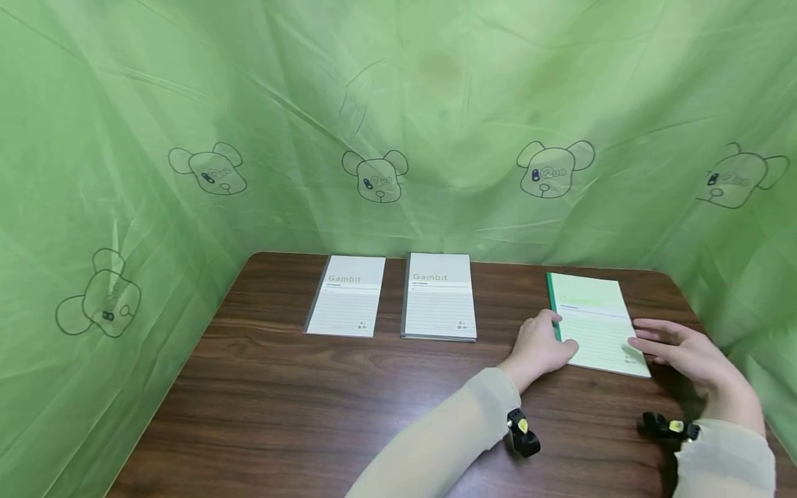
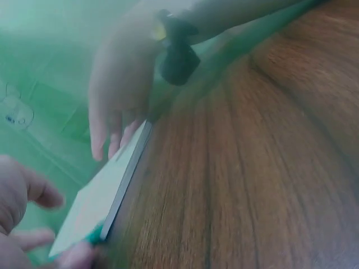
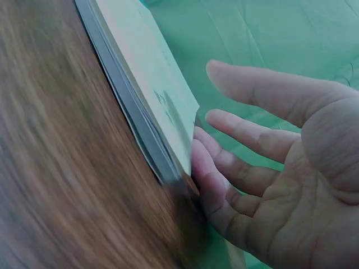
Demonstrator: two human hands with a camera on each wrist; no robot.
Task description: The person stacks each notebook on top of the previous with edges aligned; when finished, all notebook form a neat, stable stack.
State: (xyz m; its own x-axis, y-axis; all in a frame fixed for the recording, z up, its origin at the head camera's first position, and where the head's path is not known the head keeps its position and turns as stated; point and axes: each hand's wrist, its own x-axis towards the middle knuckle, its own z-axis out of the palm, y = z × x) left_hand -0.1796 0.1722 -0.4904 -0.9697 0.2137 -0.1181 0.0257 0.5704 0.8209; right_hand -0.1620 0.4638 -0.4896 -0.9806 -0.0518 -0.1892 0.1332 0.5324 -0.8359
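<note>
A notebook with a green spine (image 1: 598,325) lies at the right of the brown table, a little tilted. My left hand (image 1: 540,349) is at its left edge, fingers by the spine and thumb near the lower left corner. At the right edge is my right hand (image 1: 694,356), its fingers relaxed and spread. In the right wrist view, the lower fingers of the right hand (image 3: 269,162) touch the side of the notebook (image 3: 151,78), while the thumb stays off the cover. The left wrist view shows the left hand (image 2: 28,213) with fingers apart beside the notebook (image 2: 101,196).
Two grey-spined notebooks lie near the back edge of the table (image 1: 280,394): a thin one (image 1: 346,297) on the left, and a thicker one or stack (image 1: 438,297) to its right. A green cloth (image 1: 436,90) with bear-head drawings hangs behind and on both sides.
</note>
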